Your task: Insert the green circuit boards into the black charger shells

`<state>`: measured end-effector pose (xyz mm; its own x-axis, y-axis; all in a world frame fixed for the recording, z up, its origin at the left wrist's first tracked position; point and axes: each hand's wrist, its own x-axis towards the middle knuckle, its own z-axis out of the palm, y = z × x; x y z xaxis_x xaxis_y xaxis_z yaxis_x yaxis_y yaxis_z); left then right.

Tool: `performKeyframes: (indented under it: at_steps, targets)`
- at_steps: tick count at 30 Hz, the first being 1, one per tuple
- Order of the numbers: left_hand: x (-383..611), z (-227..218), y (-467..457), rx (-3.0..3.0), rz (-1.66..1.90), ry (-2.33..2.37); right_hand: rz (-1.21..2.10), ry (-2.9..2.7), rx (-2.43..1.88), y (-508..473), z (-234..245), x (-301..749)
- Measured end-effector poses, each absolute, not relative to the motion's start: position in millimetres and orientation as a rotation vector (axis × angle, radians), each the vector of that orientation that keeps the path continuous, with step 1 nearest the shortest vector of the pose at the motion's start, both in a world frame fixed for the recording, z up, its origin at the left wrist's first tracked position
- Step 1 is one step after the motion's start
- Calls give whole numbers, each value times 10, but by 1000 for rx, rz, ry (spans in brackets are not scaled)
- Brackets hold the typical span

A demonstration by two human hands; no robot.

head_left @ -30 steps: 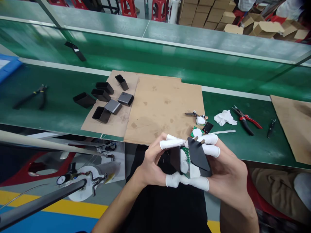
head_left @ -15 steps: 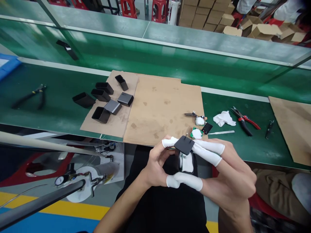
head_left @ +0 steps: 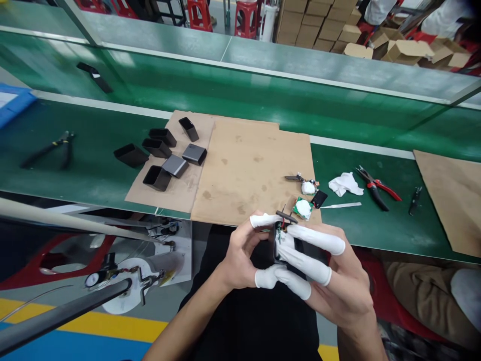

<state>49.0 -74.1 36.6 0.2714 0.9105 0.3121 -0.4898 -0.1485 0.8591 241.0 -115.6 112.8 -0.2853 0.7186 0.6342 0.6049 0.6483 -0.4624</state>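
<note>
My left hand (head_left: 240, 255) grips a small black plug-adapter housing (head_left: 276, 254) by its side, with white finger covers on the thumb and a finger. A black end cap (head_left: 286, 216) with metal pins is tilted up at the open end, joined by a red wire. My right hand (head_left: 338, 281), also in white finger covers, has its fingers over the opening, pressing on the white-topped circuit board (head_left: 286, 239) inside. Its thumb meets the left thumb under the housing. Those fingers hide part of the board. Near the hands lies another green circuit board (head_left: 302, 208) with a white pad.
Several empty black housings (head_left: 157, 178) stand on the cardboard (head_left: 244, 170) at left. To the right lie a second board assembly (head_left: 308, 187), a crumpled white tissue (head_left: 344, 184), a thin white strip (head_left: 341, 205) and red-black pliers (head_left: 376, 188). Cutters (head_left: 52, 148) lie far left.
My right fingers have moved from the end cap down onto the board in the opening. The cap has tipped from flat-facing to edge-on. My left hand keeps its hold.
</note>
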Motion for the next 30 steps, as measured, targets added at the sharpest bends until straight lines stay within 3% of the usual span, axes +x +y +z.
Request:
performKeyframes:
  at_steps: [6,11,30]
  targets:
    - [495,577,-790,917,1229,410,301,-1603,-997,-1084,786,2357]
    - [441,763,-811,701,1186,540,383,-1593,-1015,-1079,602,2206]
    - [637,921,-739,464,1297,887,603,-1274,-1033,-995,579,1975]
